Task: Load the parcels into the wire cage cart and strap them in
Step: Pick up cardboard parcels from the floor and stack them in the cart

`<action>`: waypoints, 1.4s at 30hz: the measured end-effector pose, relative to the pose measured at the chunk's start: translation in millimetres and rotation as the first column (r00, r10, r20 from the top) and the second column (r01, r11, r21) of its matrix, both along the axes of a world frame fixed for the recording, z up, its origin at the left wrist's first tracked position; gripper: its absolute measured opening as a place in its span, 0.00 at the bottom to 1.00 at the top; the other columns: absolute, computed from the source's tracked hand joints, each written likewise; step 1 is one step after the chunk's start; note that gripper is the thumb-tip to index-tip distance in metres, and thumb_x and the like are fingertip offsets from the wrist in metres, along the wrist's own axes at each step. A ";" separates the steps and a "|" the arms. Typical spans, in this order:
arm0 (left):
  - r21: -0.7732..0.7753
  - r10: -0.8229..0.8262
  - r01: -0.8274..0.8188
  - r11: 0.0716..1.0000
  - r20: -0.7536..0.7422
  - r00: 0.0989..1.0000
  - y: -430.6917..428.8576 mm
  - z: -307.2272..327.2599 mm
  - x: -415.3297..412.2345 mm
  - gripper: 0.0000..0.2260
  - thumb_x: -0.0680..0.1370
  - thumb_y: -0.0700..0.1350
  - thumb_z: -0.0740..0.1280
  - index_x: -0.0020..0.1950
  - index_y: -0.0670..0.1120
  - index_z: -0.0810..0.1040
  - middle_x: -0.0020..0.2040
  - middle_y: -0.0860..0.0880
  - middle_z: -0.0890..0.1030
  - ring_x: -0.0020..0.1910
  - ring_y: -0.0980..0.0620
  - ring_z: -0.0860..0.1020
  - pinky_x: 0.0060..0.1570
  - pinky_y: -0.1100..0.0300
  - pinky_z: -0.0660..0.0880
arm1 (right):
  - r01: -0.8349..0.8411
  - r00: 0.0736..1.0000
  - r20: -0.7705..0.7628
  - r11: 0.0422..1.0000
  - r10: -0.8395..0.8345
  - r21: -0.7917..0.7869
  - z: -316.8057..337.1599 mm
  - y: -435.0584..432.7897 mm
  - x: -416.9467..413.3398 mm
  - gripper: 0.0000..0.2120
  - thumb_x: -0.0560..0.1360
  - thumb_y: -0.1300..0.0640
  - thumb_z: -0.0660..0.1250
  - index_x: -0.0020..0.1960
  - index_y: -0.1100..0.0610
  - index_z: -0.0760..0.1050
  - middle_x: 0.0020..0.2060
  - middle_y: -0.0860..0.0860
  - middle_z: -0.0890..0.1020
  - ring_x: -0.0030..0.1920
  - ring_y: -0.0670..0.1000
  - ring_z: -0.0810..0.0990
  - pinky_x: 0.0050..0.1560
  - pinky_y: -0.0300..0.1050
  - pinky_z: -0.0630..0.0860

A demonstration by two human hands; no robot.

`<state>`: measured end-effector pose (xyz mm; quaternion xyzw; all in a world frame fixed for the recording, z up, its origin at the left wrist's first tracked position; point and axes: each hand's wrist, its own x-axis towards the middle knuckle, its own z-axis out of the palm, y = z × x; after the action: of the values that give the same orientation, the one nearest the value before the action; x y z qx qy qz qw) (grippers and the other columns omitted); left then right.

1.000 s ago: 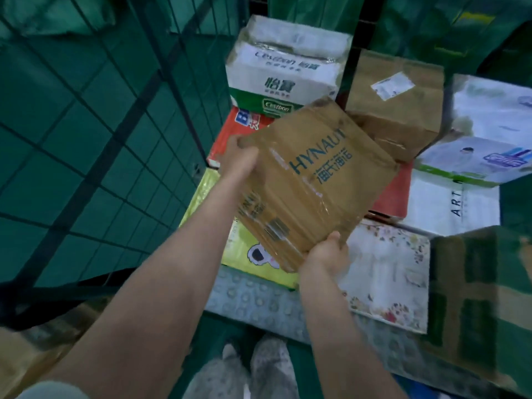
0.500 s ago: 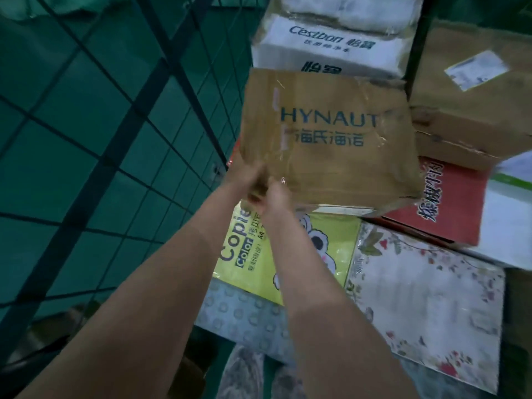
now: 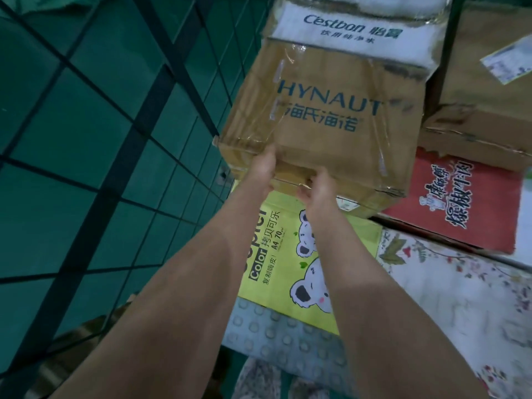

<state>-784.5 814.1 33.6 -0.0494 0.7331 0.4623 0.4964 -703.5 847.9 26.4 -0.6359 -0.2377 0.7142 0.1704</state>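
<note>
Where six parcels are stacked in the wire cage cart [image 3: 106,203], the HYNAUT box [image 3: 331,110] lies uppermost, over the yellow-green box [image 3: 288,254] and the red box [image 3: 460,203], its far edge against the Cestbon box [image 3: 354,33]. A plain brown box [image 3: 483,96] and a floral box [image 3: 446,298] complete the count. Left hand [image 3: 263,171] and right hand [image 3: 316,191] sit side by side, fingers clamped on its near edge.

HYNAUT box [image 3: 322,116] atop parcels, cage wall [image 3: 115,139] leftward
</note>
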 end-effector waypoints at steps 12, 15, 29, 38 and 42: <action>-0.053 0.049 -0.048 0.997 0.012 0.999 -3.2 15.9 9.3 0.20 0.81 0.50 0.56 0.72 0.45 0.63 0.64 0.47 0.70 0.61 0.46 0.71 0.60 0.49 0.69 | -0.306 0.952 0.018 0.952 0.306 -0.022 -5.7 15.0 24.6 0.21 0.81 0.50 0.55 0.70 0.60 0.63 0.62 0.54 0.72 0.60 0.56 0.73 0.61 0.54 0.71; -0.045 0.076 -0.074 0.996 0.032 0.997 -14.7 36.9 21.7 0.16 0.82 0.45 0.54 0.69 0.45 0.65 0.68 0.45 0.67 0.62 0.45 0.71 0.62 0.48 0.68 | -0.314 0.947 0.077 0.949 0.312 0.022 18.6 11.9 33.2 0.20 0.82 0.54 0.53 0.71 0.60 0.63 0.67 0.55 0.70 0.56 0.55 0.75 0.55 0.50 0.72; 0.152 0.226 -0.204 0.967 -0.150 0.962 -107.8 190.2 128.3 0.11 0.80 0.39 0.60 0.61 0.44 0.75 0.56 0.48 0.78 0.53 0.50 0.76 0.54 0.54 0.73 | -0.445 0.888 -0.019 0.870 0.459 0.214 188.3 -43.2 125.1 0.11 0.80 0.63 0.58 0.60 0.60 0.73 0.49 0.54 0.77 0.46 0.53 0.78 0.51 0.48 0.76; 0.215 0.432 -0.396 0.893 -0.157 0.888 -213.5 237.6 201.7 0.09 0.80 0.39 0.59 0.52 0.50 0.77 0.50 0.52 0.80 0.50 0.51 0.78 0.53 0.54 0.74 | -0.648 0.726 -0.054 0.709 0.685 0.279 235.3 -124.1 173.0 0.12 0.80 0.62 0.59 0.63 0.62 0.72 0.49 0.55 0.79 0.48 0.55 0.78 0.41 0.43 0.74; 0.183 0.533 -0.506 0.843 -0.158 0.831 -266.4 241.1 219.7 0.10 0.80 0.41 0.57 0.46 0.52 0.75 0.48 0.53 0.79 0.46 0.52 0.78 0.49 0.56 0.74 | -0.772 0.597 -0.026 0.583 0.802 0.253 238.5 -167.6 178.7 0.07 0.80 0.60 0.60 0.57 0.59 0.72 0.50 0.55 0.78 0.43 0.53 0.78 0.44 0.45 0.75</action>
<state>-564.8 547.8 274.7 -0.1664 0.7061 0.6302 0.2768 -524.8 680.2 265.0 -0.3911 -0.5584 0.7272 -0.0806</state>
